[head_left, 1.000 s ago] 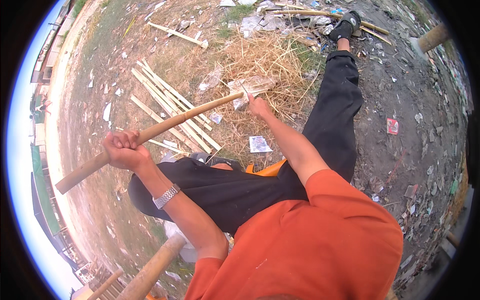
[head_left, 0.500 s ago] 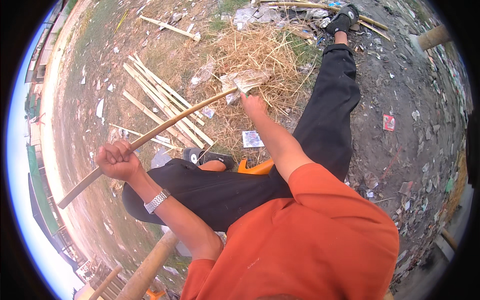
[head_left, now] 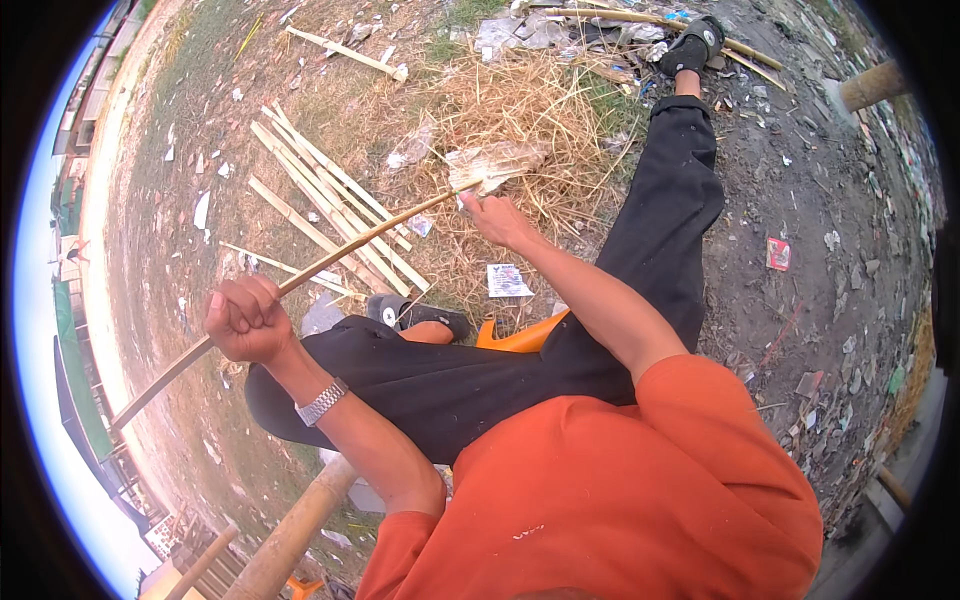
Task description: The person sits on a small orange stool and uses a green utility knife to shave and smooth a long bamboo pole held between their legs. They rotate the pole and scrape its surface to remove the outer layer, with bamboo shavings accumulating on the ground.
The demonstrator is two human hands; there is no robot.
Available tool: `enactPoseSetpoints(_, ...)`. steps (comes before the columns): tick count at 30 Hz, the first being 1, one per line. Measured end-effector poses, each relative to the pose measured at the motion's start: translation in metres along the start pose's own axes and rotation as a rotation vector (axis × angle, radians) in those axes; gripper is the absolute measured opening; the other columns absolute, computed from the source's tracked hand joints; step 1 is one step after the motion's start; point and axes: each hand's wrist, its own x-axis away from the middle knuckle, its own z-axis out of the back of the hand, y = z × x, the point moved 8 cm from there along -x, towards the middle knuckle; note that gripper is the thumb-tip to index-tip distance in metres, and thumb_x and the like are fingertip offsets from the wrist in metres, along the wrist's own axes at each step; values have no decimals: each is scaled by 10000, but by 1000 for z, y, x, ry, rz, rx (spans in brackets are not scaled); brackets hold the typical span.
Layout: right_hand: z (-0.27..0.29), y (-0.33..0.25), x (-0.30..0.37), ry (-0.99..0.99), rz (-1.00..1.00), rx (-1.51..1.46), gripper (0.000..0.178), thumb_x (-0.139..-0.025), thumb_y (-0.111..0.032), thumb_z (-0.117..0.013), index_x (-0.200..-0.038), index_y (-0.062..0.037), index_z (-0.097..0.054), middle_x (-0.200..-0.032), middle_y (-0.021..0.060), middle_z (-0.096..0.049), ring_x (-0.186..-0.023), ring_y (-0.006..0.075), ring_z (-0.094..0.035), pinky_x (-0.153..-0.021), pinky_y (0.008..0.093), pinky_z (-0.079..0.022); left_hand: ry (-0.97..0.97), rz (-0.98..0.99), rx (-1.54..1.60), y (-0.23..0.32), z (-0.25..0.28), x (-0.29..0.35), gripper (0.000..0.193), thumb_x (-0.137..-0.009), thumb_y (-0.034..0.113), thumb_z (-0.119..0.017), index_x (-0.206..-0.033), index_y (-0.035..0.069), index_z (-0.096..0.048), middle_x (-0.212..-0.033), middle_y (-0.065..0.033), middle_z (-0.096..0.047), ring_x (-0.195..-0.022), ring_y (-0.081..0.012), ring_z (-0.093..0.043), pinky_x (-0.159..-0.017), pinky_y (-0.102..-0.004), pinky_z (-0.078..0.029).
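Note:
A long bamboo strip (head_left: 375, 233) slants from the lower left up to the straw. My left hand (head_left: 248, 318) is closed in a fist around it, with a length sticking out behind the fist. At the strip's far end is my right hand (head_left: 497, 220), its fingers closed on something small, partly pale, that I cannot make out. Beyond that hand a crumpled pale sheet (head_left: 497, 165) lies on a heap of dry straw (head_left: 540, 110). Several split bamboo strips (head_left: 325, 190) are on the ground past my left hand.
An orange plastic piece (head_left: 515, 338) shows between my legs. My right leg (head_left: 670, 200) stretches out to the far right. A thick bamboo pole (head_left: 295, 530) rises at the lower left, another pole (head_left: 872, 86) at the right. Litter, including a printed sachet (head_left: 508, 280), dots the ground.
My right hand has shifted slightly left and nearer along the strip's end. My left fist has moved a little right, and the strip now shows a narrower side.

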Motion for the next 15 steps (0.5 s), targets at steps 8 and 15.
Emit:
enactPoseSetpoints(8, -3, 15, 34, 142, -45, 30, 699, -940, -542, -265, -837, 21, -665, -853, 295, -625, -854, 419, -615, -772, 507, -468, -161, 18, 57, -3, -29, 2, 375, -855, 146, -377, -505, 151, -241, -457, -1, -256, -378, -92, -239, -421, -267, -247)
enactPoseSetpoints(15, -4, 13, 18, 300, 63, 139, 701, -948, -522, -267, -813, 46, -657, -790, 300, -622, -811, 446, -619, -755, 509, -485, -164, 6, 25, -3, -29, -1, 375, -859, 143, -376, -508, 149, -245, -459, -2, -260, -379, -95, -230, -425, -270, -244)
